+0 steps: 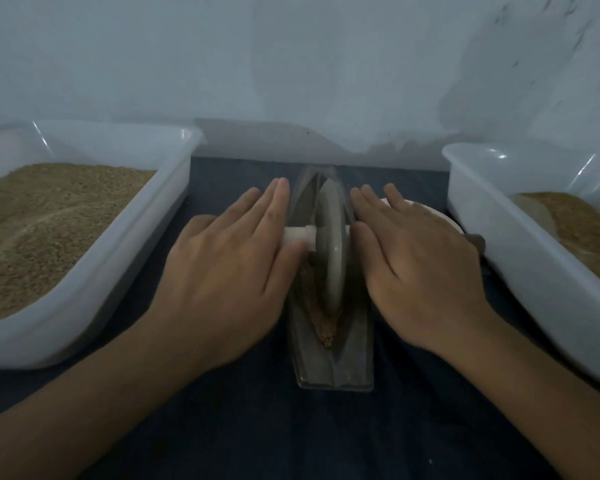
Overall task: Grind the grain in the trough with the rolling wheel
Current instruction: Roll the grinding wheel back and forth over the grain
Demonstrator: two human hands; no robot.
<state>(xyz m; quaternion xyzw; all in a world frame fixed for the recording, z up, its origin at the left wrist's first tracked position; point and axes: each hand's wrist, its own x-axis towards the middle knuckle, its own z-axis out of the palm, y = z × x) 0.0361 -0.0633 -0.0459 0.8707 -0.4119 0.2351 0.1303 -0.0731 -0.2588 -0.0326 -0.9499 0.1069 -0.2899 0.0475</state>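
Dark blue cloth (257,427) covers the table. Narrow grey boat-shaped trough (333,368) lies lengthwise in the middle, brown coarse grain (327,332) in its groove. Grey disc-shaped rolling wheel (331,247) stands upright in the groove, white axle (300,235) through its hub. Left hand (229,268) and right hand (420,268) lie flat on the axle ends, fingers straight and close together, wheel between them. White plastic tub (125,258) left holds tan granular meal, another tub (520,258) right holds less; pale wall (291,64) behind
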